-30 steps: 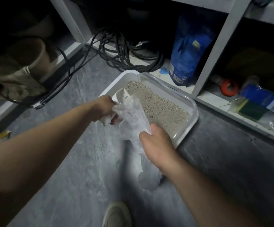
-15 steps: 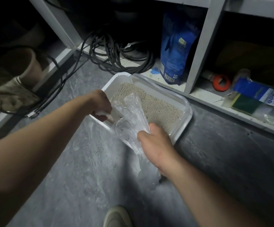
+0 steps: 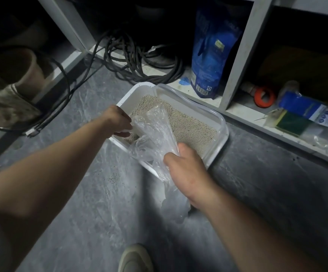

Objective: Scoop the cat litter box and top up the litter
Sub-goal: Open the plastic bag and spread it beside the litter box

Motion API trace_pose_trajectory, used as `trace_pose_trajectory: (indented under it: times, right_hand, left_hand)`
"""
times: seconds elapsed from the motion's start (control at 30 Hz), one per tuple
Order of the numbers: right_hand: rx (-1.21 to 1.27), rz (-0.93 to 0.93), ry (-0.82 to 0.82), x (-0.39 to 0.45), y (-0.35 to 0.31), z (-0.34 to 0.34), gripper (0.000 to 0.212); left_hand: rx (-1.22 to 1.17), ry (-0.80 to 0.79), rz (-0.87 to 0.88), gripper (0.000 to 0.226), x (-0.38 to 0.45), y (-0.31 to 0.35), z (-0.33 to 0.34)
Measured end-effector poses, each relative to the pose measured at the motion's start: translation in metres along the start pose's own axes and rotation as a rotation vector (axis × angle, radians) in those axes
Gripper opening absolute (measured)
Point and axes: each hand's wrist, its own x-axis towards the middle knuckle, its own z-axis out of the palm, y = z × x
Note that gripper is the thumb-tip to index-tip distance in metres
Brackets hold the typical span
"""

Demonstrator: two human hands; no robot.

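shoe: [image 3: 135, 258] toe at bottom edge, on the grey floor [image 3: 80, 222]
right hand: [image 3: 186, 169] fingers curled, gripping the clear plastic bag [image 3: 155, 138] at its rim; bag tail hangs below the hand toward the floor
plastic bag: mouth held up over the near edge of the litter box [image 3: 221, 142], tilted toward the left hand
left hand: [image 3: 118, 120] fingers curled around a white scoop [image 3: 137, 127], only partly visible through the bag; scoop sits at the bag mouth, over the box's near-left corner
litter box: white tray with clear rim, on the floor, just beside the shelf [image 3: 253, 118] base
litter: [image 3: 190, 128] beige granules covering the tray bottom; a few spilled grains [image 3: 113, 176] on the floor near the box
cables: [image 3: 137, 61] black coil on the lower shelf behind the box, some trailing left across the floor
blue bag: [image 3: 212, 50] upright on the shelf, behind the box, left of a white post [image 3: 245, 46]
right compartment: orange tape roll [image 3: 264, 97], blue pack [image 3: 304, 109], green-yellow sponge [image 3: 288, 122]
far left: tan pot [image 3: 24, 69], dim, detail unclear
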Motion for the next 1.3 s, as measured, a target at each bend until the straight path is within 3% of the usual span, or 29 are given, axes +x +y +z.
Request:
trace_pose_trajectory:
  times: [0.1, 0.2, 0.37, 0.47, 0.6, 0.73, 0.87, 1.1, 1.23, 1.3]
  right_hand:
    - [0.027, 0.011, -0.01, -0.002, 0.0, -0.001, 0.013]
    - [0.092, 0.02, -0.037, -0.005, -0.001, -0.002, 0.016]
    - [0.233, 0.013, -0.111, -0.011, -0.006, 0.001, 0.025]
    - [0.33, -0.004, -0.171, -0.012, -0.013, 0.003, 0.018]
    - [0.425, -0.022, -0.275, -0.021, -0.03, 0.014, 0.019]
    - [0.457, -0.026, -0.363, -0.031, -0.046, 0.031, 0.019]
    - [0.442, -0.046, -0.41, -0.041, -0.058, 0.052, 0.018]
    - [0.427, -0.108, -0.511, -0.059, -0.075, 0.096, 0.022]
    - [0.439, -0.043, -0.518, -0.061, -0.081, 0.118, 0.012]
    - [0.365, -0.047, -0.449, -0.055, -0.08, 0.129, 0.025]
  left_hand:
    - [0.031, 0.015, 0.007, 0.027, 0.0, -0.004, 0.001]
    - [0.24, 0.095, 0.072, 0.016, -0.008, -0.004, 0.0]
    - [0.329, 0.166, 0.181, 0.038, -0.038, -0.007, -0.013]
    - [0.046, 0.104, 0.277, 0.029, -0.073, -0.011, -0.025]
    - [-0.45, -0.17, 0.085, 0.042, -0.129, -0.017, -0.049]
    - [-0.657, -0.353, 0.01, 0.031, -0.174, -0.029, -0.074]
    - [-0.73, -0.351, -0.004, 0.027, -0.204, -0.044, -0.098]
    - [-0.851, -0.353, 0.121, 0.028, -0.237, -0.081, -0.126]
    - [-0.864, -0.18, 0.165, 0.027, -0.249, -0.104, -0.126]
    - [-0.856, -0.096, 0.158, 0.031, -0.258, -0.111, -0.129]
